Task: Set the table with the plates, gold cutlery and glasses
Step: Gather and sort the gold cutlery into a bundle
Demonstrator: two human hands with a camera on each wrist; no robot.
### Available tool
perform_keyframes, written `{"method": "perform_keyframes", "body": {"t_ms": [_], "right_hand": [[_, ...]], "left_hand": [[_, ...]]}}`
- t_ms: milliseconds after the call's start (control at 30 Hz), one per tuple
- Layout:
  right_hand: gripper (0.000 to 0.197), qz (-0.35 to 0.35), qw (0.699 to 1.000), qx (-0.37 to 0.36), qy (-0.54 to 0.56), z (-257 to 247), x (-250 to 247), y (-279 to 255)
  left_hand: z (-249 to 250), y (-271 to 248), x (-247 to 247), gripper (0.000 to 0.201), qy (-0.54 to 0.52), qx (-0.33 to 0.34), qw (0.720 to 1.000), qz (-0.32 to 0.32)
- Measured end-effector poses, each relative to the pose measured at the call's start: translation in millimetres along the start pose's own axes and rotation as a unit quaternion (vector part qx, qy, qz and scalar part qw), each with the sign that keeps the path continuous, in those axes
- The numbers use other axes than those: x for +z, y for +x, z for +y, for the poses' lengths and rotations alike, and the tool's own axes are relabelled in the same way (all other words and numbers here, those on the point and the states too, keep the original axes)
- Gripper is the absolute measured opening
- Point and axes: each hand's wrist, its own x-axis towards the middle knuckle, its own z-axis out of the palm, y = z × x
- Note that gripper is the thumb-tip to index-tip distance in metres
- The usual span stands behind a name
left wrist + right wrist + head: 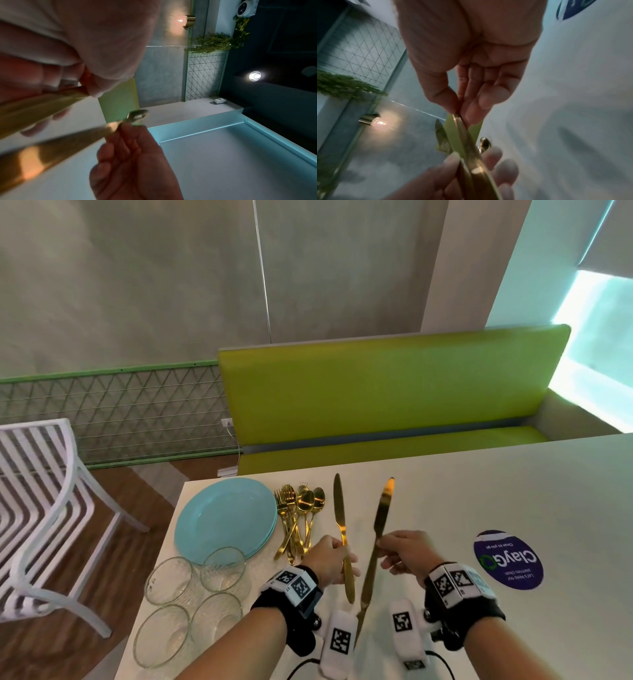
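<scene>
I hold two gold knives above the white table (445,491). My left hand (337,558) grips the handle of one knife (339,513), blade pointing away from me. My right hand (383,546) pinches the second knife (382,510) at mid-length, tilted to the right, its handle end crossing down between my wrists. In the right wrist view the thumb and fingers (443,94) pinch that knife (476,166). A stack of turquoise plates (222,515), a pile of gold forks and spoons (298,522) and several clear glasses (191,594) sit to the left.
A round purple sticker (508,559) lies on the table to my right. A green bench (376,392) runs along the far side. A white slatted chair (44,501) stands off the table's left edge, where the glasses sit close to the rim.
</scene>
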Motion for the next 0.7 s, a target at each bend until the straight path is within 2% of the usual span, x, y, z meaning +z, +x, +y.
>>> {"method": "perform_keyframes", "body": {"t_ms": [167, 333, 433, 533, 700], "right_hand": [[0.016, -0.048, 0.997, -0.034, -0.054, -5, 18, 2], [0.012, -0.062, 0.988, -0.072, -0.125, -2, 26, 1], [0.012, -0.052, 0.986, -0.074, -0.142, 2, 32, -4], [0.016, -0.044, 0.984, -0.078, -0.156, 6, 41, -14], [0.018, 0.011, 0.983, -0.055, -0.174, 19, 63, -35]], "left_hand": [[-1, -10, 5, 0.013, -0.011, -0.001, 1.0, -0.029], [-7, -16, 3, 0.021, -0.035, -0.011, 0.999, 0.009], [-12, -19, 2, 0.019, -0.022, -0.014, 0.999, 0.03], [-17, -25, 1, 0.022, -0.007, -0.006, 1.0, 0.014], [-25, -36, -16, 0.032, 0.06, 0.018, 0.997, 0.038]]}}
